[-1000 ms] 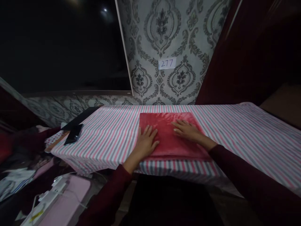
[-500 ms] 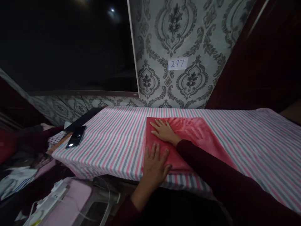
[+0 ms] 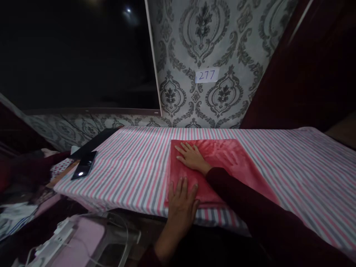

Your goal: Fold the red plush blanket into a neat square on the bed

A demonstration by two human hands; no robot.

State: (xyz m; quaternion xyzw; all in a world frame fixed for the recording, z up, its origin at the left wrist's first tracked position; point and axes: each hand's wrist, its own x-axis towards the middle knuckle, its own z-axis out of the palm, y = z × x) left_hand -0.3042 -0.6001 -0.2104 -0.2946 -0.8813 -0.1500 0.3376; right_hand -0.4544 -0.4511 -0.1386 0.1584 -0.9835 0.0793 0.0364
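A folded red cloth (image 3: 233, 163) lies flat on a table covered with a pink, grey and white striped sheet (image 3: 133, 167). My left hand (image 3: 182, 205) rests palm down with fingers spread on the cloth's near left corner, at the table's front edge. My right hand (image 3: 190, 157) reaches across from the right and lies flat, fingers stretched out, on the cloth's far left part. Neither hand holds anything. My right sleeve (image 3: 250, 200) covers part of the cloth.
A dark phone (image 3: 83, 170) lies at the table's left end beside a black flat object (image 3: 93, 142). A patterned wall carries a label reading 277 (image 3: 207, 75). Below left are a white power strip (image 3: 59, 233), a pink surface and a heap of cloth.
My right hand crossed from the cloth's middle right to its far left part. My left hand slid back to the near left corner. The camera view shifted a little.
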